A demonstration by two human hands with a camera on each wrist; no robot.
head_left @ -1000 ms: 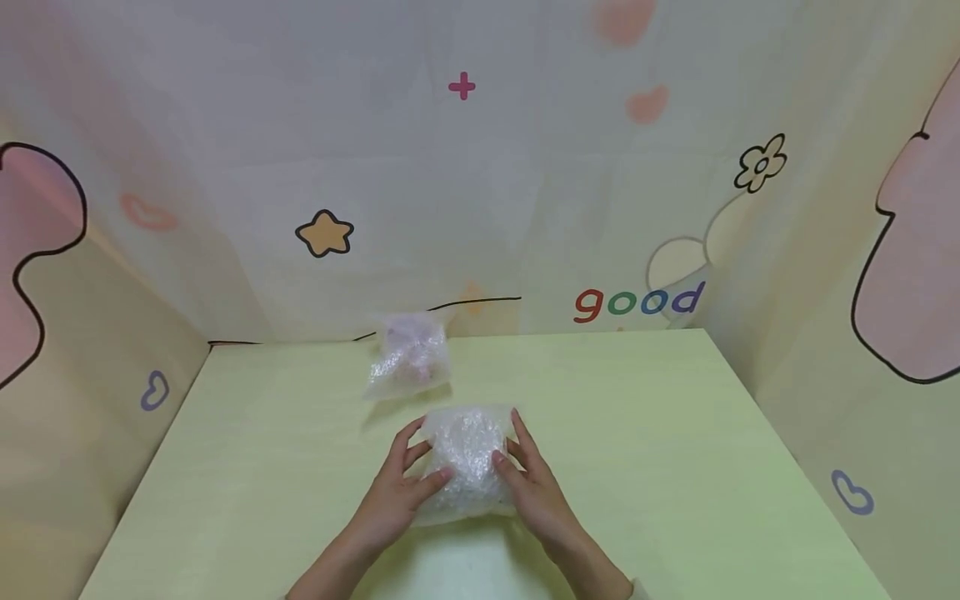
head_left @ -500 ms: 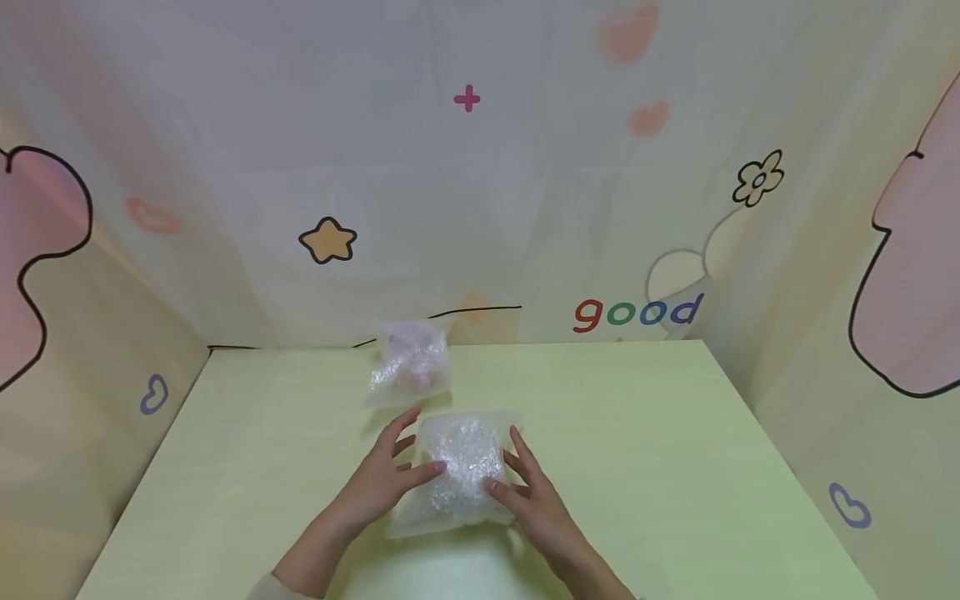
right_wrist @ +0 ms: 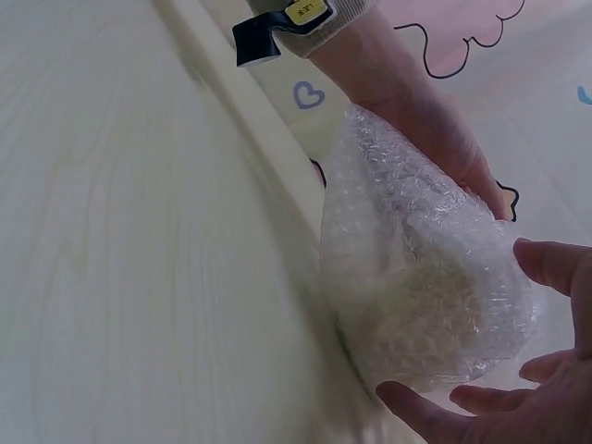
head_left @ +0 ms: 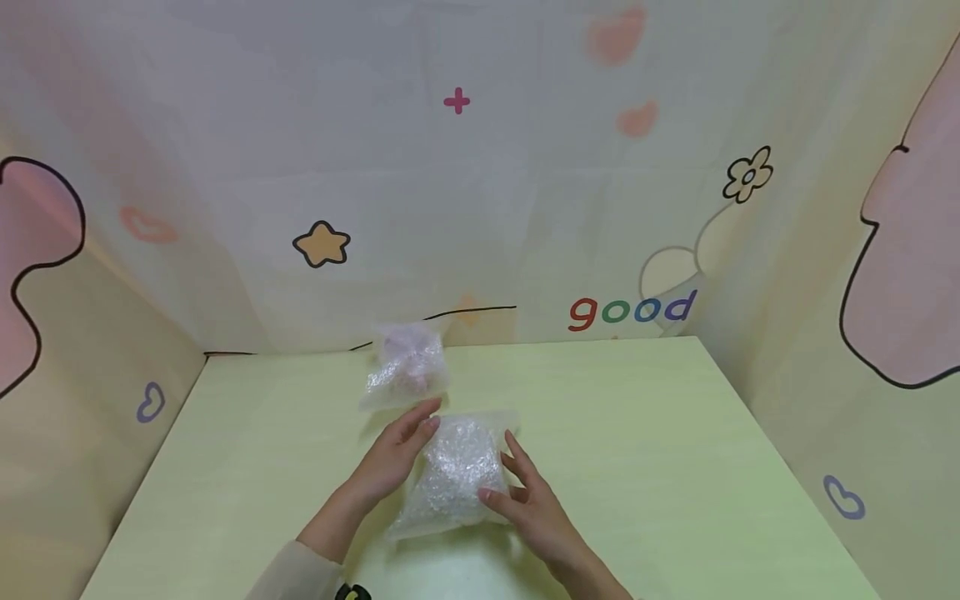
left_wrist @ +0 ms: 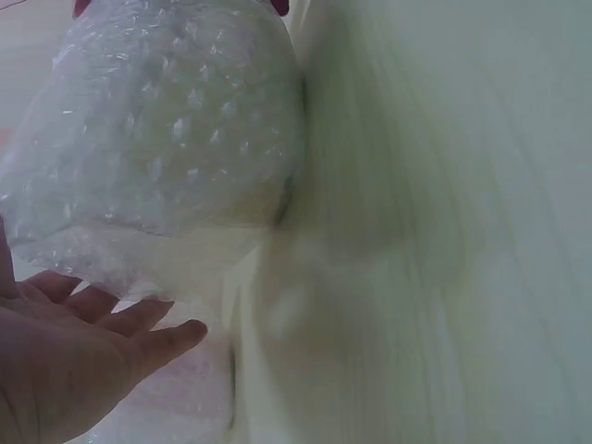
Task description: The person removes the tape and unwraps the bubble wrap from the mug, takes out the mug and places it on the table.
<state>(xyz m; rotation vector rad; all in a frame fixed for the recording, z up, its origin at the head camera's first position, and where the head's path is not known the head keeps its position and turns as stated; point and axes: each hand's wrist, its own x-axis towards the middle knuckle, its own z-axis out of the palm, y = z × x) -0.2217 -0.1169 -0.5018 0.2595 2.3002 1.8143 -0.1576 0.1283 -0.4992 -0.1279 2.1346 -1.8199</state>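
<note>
A puffy bubble-wrap packet (head_left: 459,471) lies at the front middle of the table, its contents blurred by the wrap. A yellowish tint shows through it in the right wrist view. My right hand (head_left: 536,504) holds its right side, thumb on top and fingers along the edge. At the upper left corner of the packet is my left hand (head_left: 397,450), fingers fairly straight and pointing inward. In the left wrist view the left hand (left_wrist: 92,351) has its fingers spread beside the packet (left_wrist: 176,120), not curled round it.
Just behind, a smaller bubble-wrap packet (head_left: 408,362) with something pinkish inside stands near the back edge. The pale green table (head_left: 675,467) is closed in by printed cloth walls (head_left: 480,208) at the back and both sides.
My left hand has let go of the packet's left side and moved up to its upper left corner. The packet has turned slightly, its lower left corner swinging left; my right hand stays on it.
</note>
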